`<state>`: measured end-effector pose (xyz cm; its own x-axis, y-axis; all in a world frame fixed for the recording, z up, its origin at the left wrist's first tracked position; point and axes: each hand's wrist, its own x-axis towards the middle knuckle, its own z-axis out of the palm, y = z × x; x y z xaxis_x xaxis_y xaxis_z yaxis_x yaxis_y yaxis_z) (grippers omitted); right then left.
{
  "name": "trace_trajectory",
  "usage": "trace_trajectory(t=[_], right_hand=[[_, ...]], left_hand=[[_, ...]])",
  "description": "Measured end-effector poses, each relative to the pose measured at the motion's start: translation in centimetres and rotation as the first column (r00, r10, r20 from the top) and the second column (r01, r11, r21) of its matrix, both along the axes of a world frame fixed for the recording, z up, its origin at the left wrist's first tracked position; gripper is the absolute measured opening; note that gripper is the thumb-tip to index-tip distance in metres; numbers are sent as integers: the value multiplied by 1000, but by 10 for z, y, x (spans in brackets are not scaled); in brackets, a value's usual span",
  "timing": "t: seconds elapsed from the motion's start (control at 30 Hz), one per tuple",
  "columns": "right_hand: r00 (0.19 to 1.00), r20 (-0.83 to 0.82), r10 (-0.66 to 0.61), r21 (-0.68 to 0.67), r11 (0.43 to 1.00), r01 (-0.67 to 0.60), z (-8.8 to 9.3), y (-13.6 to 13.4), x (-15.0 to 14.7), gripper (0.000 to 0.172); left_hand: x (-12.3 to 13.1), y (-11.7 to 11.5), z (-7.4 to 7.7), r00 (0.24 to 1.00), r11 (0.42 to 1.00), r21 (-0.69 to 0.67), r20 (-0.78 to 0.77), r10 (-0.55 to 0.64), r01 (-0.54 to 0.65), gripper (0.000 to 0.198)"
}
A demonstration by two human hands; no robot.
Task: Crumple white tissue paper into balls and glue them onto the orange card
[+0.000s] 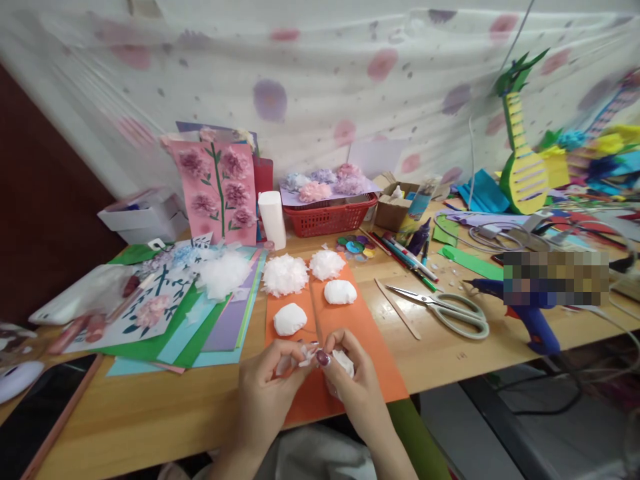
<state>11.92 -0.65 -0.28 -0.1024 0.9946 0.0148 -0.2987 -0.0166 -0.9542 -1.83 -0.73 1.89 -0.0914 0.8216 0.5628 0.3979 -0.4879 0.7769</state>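
Note:
Above the near part of an orange paper sheet [373, 353], both hands meet with fingertips almost touching. My left hand [265, 383] is closed in a pinch on small white tissue-paper pieces [305, 359]. My right hand [361, 383] is closed around a white ball [344, 362], partly hidden by the thumb and fingers. Just beyond them lie two smooth white balls, one to the left [290, 320] and one to the right [341, 292]. Farther back on the sheet are two ruffled white balls, a larger one [285, 275] and a smaller one [327, 265].
To the right lie scissors [440, 308], a wooden stick [399, 309] and a blue glue gun [533, 320]. Coloured papers [227, 330] and white fluff [223, 273] spread leftward. A red basket [330, 219] stands behind; a phone [45, 407] lies at the near left.

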Motion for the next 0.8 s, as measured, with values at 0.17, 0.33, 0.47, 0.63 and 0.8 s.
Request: trace_trajectory(t=[0.17, 0.33, 0.47, 0.63, 0.8], right_hand=[[998, -63, 32, -13, 999, -33, -2, 0, 1, 34], [999, -38, 30, -15, 999, -30, 0, 0, 2, 30], [997, -69, 32, -44, 998, -35, -2, 2, 2, 23], [993, -115, 26, -83, 996, -36, -3, 5, 1, 26], [993, -117, 3, -74, 997, -12, -4, 4, 2, 32]], left_hand=[[-2, -1, -3, 998, 1000, -9, -60, -9, 8, 17], [-1, 0, -3, 997, 1000, 0, -82, 16, -16, 21], [0, -1, -1, 994, 999, 22, -102, 35, -33, 22], [1, -1, 2, 998, 1000, 1, -60, 30, -30, 26], [0, -1, -3, 997, 999, -4, -64, 33, -33, 26]])
